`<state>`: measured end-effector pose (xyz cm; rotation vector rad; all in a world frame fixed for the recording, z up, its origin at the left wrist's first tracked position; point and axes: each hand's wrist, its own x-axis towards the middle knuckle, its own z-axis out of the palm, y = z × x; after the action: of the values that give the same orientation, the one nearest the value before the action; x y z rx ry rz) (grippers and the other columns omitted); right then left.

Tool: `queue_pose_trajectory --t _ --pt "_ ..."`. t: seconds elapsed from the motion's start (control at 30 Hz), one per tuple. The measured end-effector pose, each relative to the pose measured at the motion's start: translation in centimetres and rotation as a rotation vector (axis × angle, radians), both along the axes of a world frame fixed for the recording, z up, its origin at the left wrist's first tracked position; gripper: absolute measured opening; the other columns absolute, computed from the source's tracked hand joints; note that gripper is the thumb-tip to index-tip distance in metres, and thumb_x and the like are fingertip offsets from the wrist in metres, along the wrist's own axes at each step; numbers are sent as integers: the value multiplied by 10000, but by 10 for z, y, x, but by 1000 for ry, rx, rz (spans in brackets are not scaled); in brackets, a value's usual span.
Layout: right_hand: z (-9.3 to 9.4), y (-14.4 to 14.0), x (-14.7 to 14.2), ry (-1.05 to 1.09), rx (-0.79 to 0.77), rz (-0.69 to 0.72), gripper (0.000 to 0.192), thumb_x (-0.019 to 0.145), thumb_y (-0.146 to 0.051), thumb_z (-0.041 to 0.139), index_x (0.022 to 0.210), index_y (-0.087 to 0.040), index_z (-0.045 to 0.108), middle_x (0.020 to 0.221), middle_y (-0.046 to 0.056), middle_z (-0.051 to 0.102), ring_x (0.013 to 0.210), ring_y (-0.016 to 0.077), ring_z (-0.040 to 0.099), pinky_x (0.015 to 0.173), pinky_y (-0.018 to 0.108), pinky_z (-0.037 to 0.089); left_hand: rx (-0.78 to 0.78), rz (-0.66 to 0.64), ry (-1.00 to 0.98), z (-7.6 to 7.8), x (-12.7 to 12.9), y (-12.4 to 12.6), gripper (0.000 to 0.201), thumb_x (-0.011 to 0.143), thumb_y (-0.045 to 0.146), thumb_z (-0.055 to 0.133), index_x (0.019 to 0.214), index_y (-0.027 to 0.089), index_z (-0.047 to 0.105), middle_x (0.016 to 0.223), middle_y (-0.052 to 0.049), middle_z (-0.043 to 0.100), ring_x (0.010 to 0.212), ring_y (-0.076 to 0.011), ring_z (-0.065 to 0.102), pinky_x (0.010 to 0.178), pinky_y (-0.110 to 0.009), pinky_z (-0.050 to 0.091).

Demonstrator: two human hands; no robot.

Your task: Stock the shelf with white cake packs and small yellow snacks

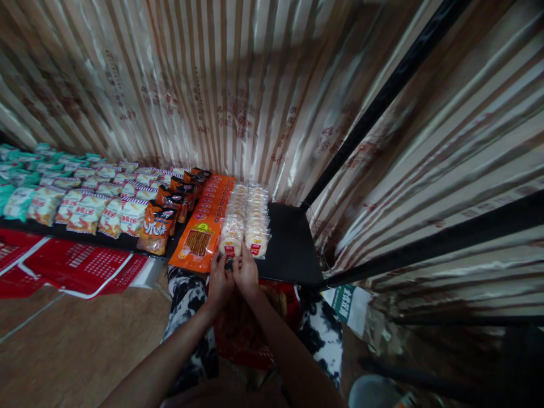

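My left hand (221, 279) and my right hand (247, 273) are side by side at the front edge of the black shelf (293, 243). Fingers of both are closed on the lower edge of a clear packet of round white rice crackers (232, 241) with a red label. This packet stands at the front of the left of two rows. Beside it, the right row (257, 238) holds similar packets. Directly left lies a long orange snack pack (199, 241) with brown sticks showing through its window. My fingertips are partly hidden against the packet.
Orange-brown snack bags (155, 229), white bags (87, 212) and green bags (19, 201) fill the shelf leftward. A red bag (246, 340) sits between my legs. Black poles (382, 90) and a striped plastic sheet (238, 85) stand behind; red bags (85, 266) hang below the shelf.
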<state>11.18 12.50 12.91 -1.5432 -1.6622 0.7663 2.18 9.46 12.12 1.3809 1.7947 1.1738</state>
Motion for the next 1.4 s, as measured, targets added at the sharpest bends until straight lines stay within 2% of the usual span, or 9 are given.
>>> queue_pose_trajectory --t 0.27,0.43,0.6,0.73,0.9,1.03,1.2,1.4 --pt "-17 1 -2 -35 190 -45 508 832 -211 389 1322 -87 444 1287 184 524 1058 237 590 905 376 500 30 8 108 -2 0 1 516 694 46 433 1193 90 557 1325 -172 437 1257 -267 429 1088 -450 340" --pt "-19 -3 -1 18 224 -7 514 817 -177 381 1314 -61 444 1326 216 466 998 217 618 859 350 533 36 -2 138 -3 0 2 496 714 61 434 1194 82 556 1315 -179 441 1243 -263 444 1084 -445 348" --pt "-22 -10 0 74 231 -22 520 807 -148 383 1322 -97 442 1363 208 416 944 197 635 844 362 543 46 -11 134 -6 -1 2 480 736 85 433 1201 108 552 1339 -157 417 1254 -253 432 1073 -426 367" --pt "-22 -17 3 74 258 -15 479 808 -130 388 1271 -141 512 1319 173 458 945 180 626 868 346 529 52 -17 190 -6 0 2 470 740 78 434 1194 98 554 1321 -168 416 1235 -257 445 1064 -437 375" --pt "-17 -22 18 -20 336 -89 376 822 -140 382 1105 -163 629 1125 129 546 992 182 583 897 341 500 110 -35 271 -3 0 0 406 757 73 430 1122 121 602 1152 -139 481 1061 -218 543 982 -422 452" --pt "-14 -18 38 -91 350 -140 360 841 -154 375 1079 -159 644 1041 116 554 964 184 574 872 333 496 146 -95 332 -2 2 3 341 803 107 429 1073 157 631 1019 -98 514 948 -187 565 896 -379 504" --pt "-17 -6 55 -122 361 -138 366 849 -155 373 1103 -178 636 1003 97 570 936 175 578 844 305 495 138 -108 386 -5 4 11 332 822 129 449 1100 166 627 1005 -97 532 946 -193 567 866 -358 514" --pt "-25 -5 60 -122 364 -135 383 849 -144 362 1122 -182 628 1017 96 596 948 171 587 855 294 490 194 -133 408 -9 3 16 357 845 138 432 1161 163 595 1010 -98 530 952 -188 553 863 -351 514"
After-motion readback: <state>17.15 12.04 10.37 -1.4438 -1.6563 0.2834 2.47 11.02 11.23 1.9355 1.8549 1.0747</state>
